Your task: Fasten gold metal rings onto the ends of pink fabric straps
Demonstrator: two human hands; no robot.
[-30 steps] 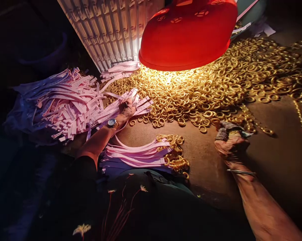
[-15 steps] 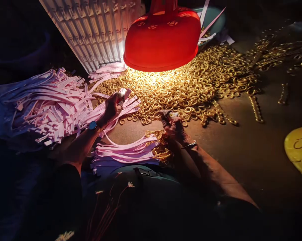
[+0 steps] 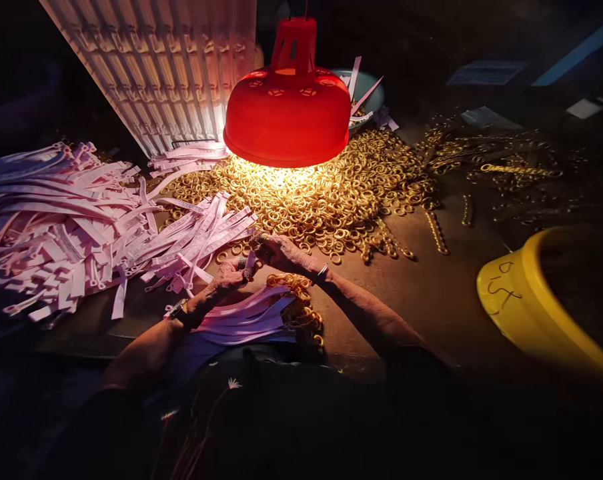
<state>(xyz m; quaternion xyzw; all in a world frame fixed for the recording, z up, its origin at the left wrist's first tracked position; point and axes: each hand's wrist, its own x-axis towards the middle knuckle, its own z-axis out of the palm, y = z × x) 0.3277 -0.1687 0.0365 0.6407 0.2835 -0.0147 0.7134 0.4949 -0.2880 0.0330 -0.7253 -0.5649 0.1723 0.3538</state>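
Note:
My left hand [image 3: 233, 273] is closed on the end of a pink strap [image 3: 250, 263], which sticks up between thumb and fingers. Close against it, my right hand [image 3: 287, 256] has its fingers pinched together at the strap's end. Whatever those fingers hold is too small and dark to make out. Below both hands lies a neat bundle of pink straps [image 3: 249, 319] with gold rings [image 3: 304, 307] on their right ends. Just beyond the hands spreads a heap of loose gold rings [image 3: 326, 207]. Loose pink straps [image 3: 201, 233] lie left of it.
A red lamp [image 3: 287, 120] hangs low over the rings. Behind stands a ribbed translucent panel [image 3: 166, 67]. More pink straps [image 3: 66, 227] pile up at left. A yellow tub [image 3: 511, 280] stands at right, and a green bowl [image 3: 374, 93] sits behind the lamp.
My hands have come together from apart, the left leaving the loose straps with one strap in it. The whole view has shifted, bringing more of the yellow tub into sight.

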